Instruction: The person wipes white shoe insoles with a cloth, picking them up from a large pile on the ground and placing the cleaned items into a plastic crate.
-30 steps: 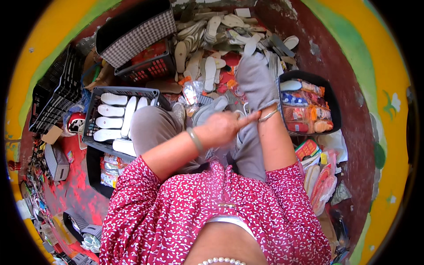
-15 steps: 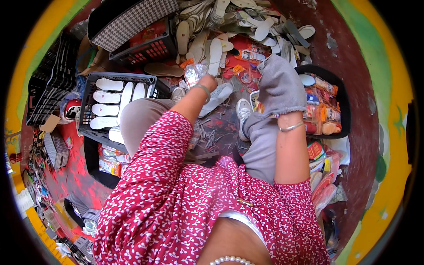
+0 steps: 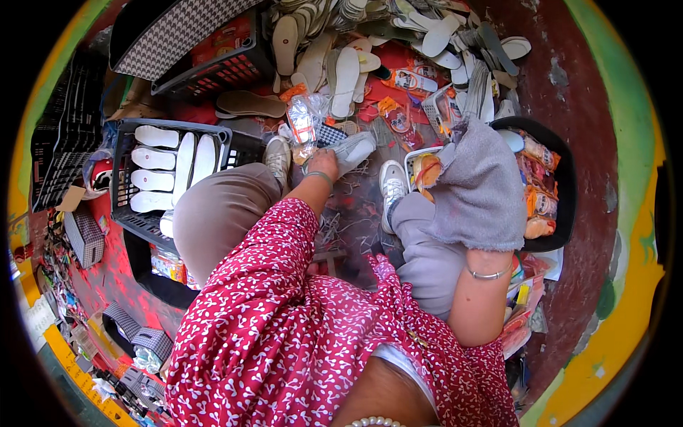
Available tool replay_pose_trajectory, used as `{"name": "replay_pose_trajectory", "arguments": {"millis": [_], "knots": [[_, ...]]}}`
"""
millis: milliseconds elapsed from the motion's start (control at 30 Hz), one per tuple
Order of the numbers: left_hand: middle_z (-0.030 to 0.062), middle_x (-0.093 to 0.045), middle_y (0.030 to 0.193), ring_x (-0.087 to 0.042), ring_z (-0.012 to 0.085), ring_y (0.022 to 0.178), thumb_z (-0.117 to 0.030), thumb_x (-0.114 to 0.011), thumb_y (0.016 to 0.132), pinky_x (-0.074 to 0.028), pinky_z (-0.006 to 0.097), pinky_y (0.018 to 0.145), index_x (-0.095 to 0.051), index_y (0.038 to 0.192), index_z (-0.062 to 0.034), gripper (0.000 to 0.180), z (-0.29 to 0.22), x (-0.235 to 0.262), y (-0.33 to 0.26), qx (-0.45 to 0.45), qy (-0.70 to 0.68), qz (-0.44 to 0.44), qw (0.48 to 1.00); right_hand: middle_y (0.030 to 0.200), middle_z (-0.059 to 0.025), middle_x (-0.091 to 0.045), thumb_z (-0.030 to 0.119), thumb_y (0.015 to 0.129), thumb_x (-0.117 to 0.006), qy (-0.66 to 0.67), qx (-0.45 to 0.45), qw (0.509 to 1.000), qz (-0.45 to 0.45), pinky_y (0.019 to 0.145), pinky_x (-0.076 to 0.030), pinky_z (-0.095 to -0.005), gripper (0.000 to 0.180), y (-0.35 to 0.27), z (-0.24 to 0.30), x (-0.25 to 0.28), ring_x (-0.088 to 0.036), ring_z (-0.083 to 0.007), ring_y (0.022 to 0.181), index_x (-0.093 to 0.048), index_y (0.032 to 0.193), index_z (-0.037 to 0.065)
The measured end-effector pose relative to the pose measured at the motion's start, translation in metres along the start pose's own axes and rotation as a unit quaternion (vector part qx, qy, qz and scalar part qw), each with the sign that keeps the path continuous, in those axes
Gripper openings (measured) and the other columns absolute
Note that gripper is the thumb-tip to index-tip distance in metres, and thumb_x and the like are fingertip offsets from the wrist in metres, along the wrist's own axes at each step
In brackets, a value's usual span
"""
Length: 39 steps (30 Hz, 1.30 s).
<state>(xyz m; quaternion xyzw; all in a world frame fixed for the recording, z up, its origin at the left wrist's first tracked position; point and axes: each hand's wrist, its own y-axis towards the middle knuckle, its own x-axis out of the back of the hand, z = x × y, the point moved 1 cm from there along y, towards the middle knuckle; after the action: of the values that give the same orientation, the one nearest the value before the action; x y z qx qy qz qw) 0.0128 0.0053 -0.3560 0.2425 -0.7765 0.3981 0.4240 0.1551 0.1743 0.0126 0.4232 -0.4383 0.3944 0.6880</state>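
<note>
My left hand (image 3: pixel 324 164), a bracelet at its wrist, is down at the near left end of a stack of grey-white insoles (image 3: pixel 356 151). Its fingers curl around that end, partly hidden from view. The stack lies slanted, just above the floor or on it; I cannot tell which. A grey towel-like cloth (image 3: pixel 480 188) covers my right hand down to the wrist, so its fingers do not show. Under the cloth's left edge, a light plastic basket (image 3: pixel 410 165) holds orange-and-yellow packaged goods. A shiny clear packet (image 3: pixel 304 117) lies just beyond my left hand.
A dark crate (image 3: pixel 126 192) with white insoles in rows stands left of my knee. Right of the cloth is a black bin (image 3: pixel 564 220) of orange-and-clear packets. Loose insoles (image 3: pixel 346 78) heap at the far side. Thread scraps (image 3: pixel 329 229) litter the floor between my feet.
My left hand has come down and nearer onto the end of the insoles, which have turned slightly. My right hand under the cloth has moved right and nearer, uncovering more of the light basket.
</note>
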Motion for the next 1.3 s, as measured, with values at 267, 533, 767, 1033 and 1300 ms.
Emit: {"name": "replay_pose_trajectory", "arguments": {"millis": [267, 533, 767, 1033, 1300], "knots": [[0.0174, -0.055, 0.114, -0.051, 0.0324, 0.109, -0.013, -0.047, 0.084, -0.043, 0.041, 0.09, -0.052, 0.11, -0.0053, 0.028, -0.014, 0.011, -0.006, 0.005, 0.001, -0.014, 1.0, 0.118, -0.0114, -0.053, 0.006, 0.075, -0.066, 0.031, -0.026, 0.998, 0.05, 0.095, -0.039, -0.0299, 0.057, 0.009, 0.021, 0.015, -0.051, -0.0243, 0.107, -0.045, 0.128, 0.002], [0.0164, -0.055, 0.106, -0.052, 0.0338, 0.103, -0.02, -0.064, 0.074, -0.042, 0.042, 0.088, -0.049, 0.108, -0.0043, 0.04, 0.004, -0.006, 0.001, 0.008, 0.007, -0.09, 0.996, 0.129, -0.0103, -0.047, 0.007, 0.077, -0.064, 0.093, -0.054, 0.99, 0.089, 0.102, -0.034, -0.027, 0.06, 0.0, 0.016, 0.009, -0.045, -0.0209, 0.119, -0.041, 0.132, 0.003], [0.0177, -0.053, 0.114, -0.053, 0.0336, 0.105, -0.014, -0.054, 0.08, -0.044, 0.043, 0.089, -0.047, 0.108, -0.0047, 0.03, -0.012, -0.013, -0.01, -0.012, -0.021, 0.038, 0.999, 0.127, -0.0096, -0.05, 0.01, 0.072, -0.067, 0.091, -0.025, 0.992, 0.083, 0.101, -0.036, -0.0293, 0.061, 0.007, 0.023, 0.006, -0.048, -0.0222, 0.116, -0.045, 0.128, 0.003], [0.0237, -0.061, 0.103, -0.06, 0.0347, 0.098, -0.022, -0.072, 0.066, -0.047, 0.037, 0.087, -0.058, 0.108, 0.0027, 0.05, -0.008, 0.017, 0.009, 0.059, -0.321, 0.103, 0.94, 0.108, -0.0136, -0.059, 0.018, 0.075, -0.065, 0.312, 0.053, 0.948, -0.026, 0.091, -0.044, -0.0352, 0.038, 0.002, 0.032, 0.005, -0.058, -0.0293, 0.1, -0.058, 0.109, 0.002], [0.0098, -0.059, 0.109, -0.056, 0.0246, 0.104, -0.013, -0.067, 0.072, -0.044, 0.038, 0.091, -0.048, 0.122, -0.0018, 0.054, -0.064, 0.225, -0.023, -0.112, -0.81, 0.21, 0.535, 0.095, -0.0185, -0.063, 0.02, 0.077, -0.064, -0.116, -0.13, 0.849, 0.499, 0.082, -0.047, -0.0375, 0.028, -0.035, 0.016, -0.056, -0.06, -0.0342, 0.09, -0.063, 0.097, 0.001]]}}
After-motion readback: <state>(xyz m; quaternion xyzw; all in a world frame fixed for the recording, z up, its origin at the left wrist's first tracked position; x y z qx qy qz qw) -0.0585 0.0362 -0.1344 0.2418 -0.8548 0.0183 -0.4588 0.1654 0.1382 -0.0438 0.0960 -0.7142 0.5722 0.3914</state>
